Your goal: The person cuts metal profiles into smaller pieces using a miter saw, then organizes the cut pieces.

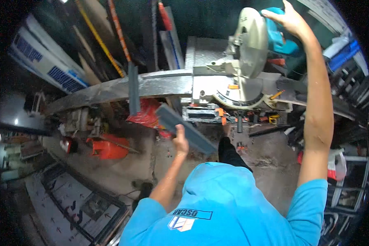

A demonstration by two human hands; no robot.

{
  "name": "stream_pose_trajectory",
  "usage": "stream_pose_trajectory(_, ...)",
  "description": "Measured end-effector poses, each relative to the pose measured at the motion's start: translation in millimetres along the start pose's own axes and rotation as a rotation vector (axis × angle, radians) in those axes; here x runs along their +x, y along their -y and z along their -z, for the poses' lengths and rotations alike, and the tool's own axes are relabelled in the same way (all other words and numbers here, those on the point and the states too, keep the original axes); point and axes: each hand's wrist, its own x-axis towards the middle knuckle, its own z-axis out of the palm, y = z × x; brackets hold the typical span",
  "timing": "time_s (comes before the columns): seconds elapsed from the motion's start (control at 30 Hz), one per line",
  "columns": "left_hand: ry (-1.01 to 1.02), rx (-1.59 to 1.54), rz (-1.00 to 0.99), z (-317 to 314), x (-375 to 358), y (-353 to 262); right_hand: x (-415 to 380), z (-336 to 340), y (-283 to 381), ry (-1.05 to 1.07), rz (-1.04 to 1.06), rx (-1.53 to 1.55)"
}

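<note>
Head view: left hand (180,143) clasps long slate-grey bar (195,137), right hand (292,21) unclear in grip.

Grey strip (196,137), slanted, held near miter saw (252,41), teal-bodied, pale-guarded.

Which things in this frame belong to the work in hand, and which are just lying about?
Likely in use:
miter saw, right hand on its teal housing
grey profile, held in the left hand

Apparently just lying about:
red plastic sheeting
red-orange container on the floor
arrow-marked panel
</note>
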Motion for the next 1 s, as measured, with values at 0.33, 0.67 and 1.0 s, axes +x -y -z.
stream_pose_trajectory(0.33,-0.028,0.288,-0.268,125,-21,46,-78,-18,-74,-0.706,0.631,0.236)
stream_pose_trajectory(0.67,0.282,0.615,-0.119,86,-67,37,-207,-267,-192,0.078,0.38,0.038)
stream_pose_trajectory(1.0,0.232,0.441,-0.191,64,-65,34,-133,-289,-212,0.428,0.571,-0.356)
